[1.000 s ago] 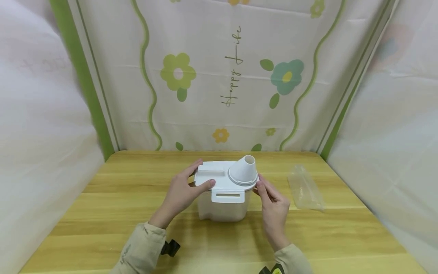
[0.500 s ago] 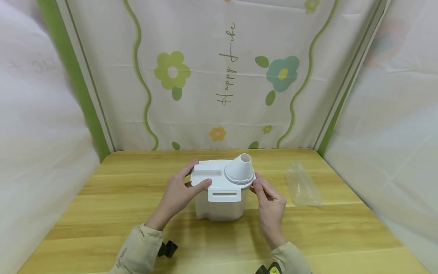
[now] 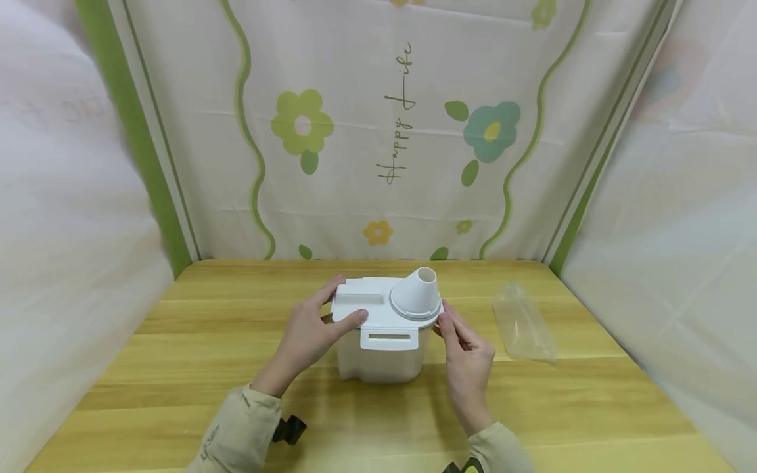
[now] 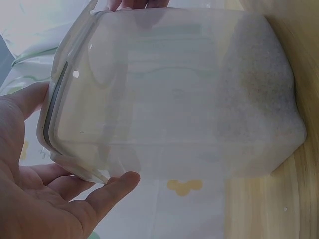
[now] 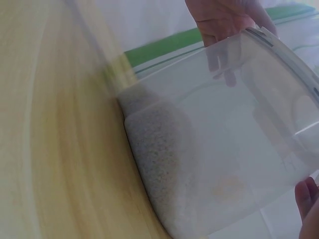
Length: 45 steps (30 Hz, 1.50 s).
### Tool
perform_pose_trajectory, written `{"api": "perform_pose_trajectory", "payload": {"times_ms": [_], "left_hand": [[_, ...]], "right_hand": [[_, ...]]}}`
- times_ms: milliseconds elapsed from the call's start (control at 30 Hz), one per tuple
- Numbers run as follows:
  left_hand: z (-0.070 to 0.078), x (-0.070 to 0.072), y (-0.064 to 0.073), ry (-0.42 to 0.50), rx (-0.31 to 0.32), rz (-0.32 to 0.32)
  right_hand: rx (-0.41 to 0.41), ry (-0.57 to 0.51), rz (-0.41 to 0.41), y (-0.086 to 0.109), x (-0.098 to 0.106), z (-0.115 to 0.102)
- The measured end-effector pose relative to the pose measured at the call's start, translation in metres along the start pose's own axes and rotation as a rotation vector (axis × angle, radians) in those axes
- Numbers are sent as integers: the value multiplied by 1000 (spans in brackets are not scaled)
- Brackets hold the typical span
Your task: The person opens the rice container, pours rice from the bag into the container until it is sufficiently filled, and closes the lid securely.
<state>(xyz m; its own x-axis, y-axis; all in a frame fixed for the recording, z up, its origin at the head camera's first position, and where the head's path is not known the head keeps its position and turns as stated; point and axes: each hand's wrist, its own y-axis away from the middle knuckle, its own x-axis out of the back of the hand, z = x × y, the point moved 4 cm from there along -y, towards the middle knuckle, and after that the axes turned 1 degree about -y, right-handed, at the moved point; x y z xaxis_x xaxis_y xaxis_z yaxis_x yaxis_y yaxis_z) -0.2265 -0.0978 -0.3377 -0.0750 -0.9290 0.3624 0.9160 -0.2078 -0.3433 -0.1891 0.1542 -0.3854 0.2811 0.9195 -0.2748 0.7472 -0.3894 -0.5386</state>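
Note:
A translucent plastic storage container (image 3: pixel 381 364) stands upright on the table, capped by a white lid (image 3: pixel 375 317) with a cone-shaped spout (image 3: pixel 416 295) at its right end. Pale, rice-like grains (image 5: pixel 154 144) fill its bottom. A slotted flap (image 3: pixel 389 338) sticks out at the lid's front; whether it is fastened I cannot tell. My left hand (image 3: pixel 304 335) grips the lid's left end, thumb on top, fingers at the far side; in the left wrist view, those fingers (image 4: pixel 107 199) reach below the rim. With thumb and fingers, my right hand (image 3: pixel 470 361) pinches the lid's right edge beside the spout.
A clear plastic bag (image 3: pixel 524 326) lies flat to the right of the container on the wood-grain table (image 3: pixel 177 368). Behind the table hangs a flower-printed curtain (image 3: pixel 349 164), and white cloth panels (image 3: pixel 668 217) close off both sides.
The head view shifts slightly. Both hands keep their places on the lid, and the container stays where it stood.

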Motion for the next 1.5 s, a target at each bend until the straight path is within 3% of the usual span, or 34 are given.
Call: {"api": "perform_pose_trajectory", "payload": {"times_ms": [767, 1100, 1333, 1500], "left_hand": [[2, -1, -1, -19, -1, 4], [1, -1, 0, -47, -3, 8], [1, -1, 1, -62, -14, 17], [3, -2, 1, -48, -38, 26]], "right_hand": [[21, 50, 46, 5, -2, 3], [61, 97, 37, 8, -13, -18], [31, 42, 66, 10, -6, 3], [54, 71, 62, 11, -12, -7]]}}
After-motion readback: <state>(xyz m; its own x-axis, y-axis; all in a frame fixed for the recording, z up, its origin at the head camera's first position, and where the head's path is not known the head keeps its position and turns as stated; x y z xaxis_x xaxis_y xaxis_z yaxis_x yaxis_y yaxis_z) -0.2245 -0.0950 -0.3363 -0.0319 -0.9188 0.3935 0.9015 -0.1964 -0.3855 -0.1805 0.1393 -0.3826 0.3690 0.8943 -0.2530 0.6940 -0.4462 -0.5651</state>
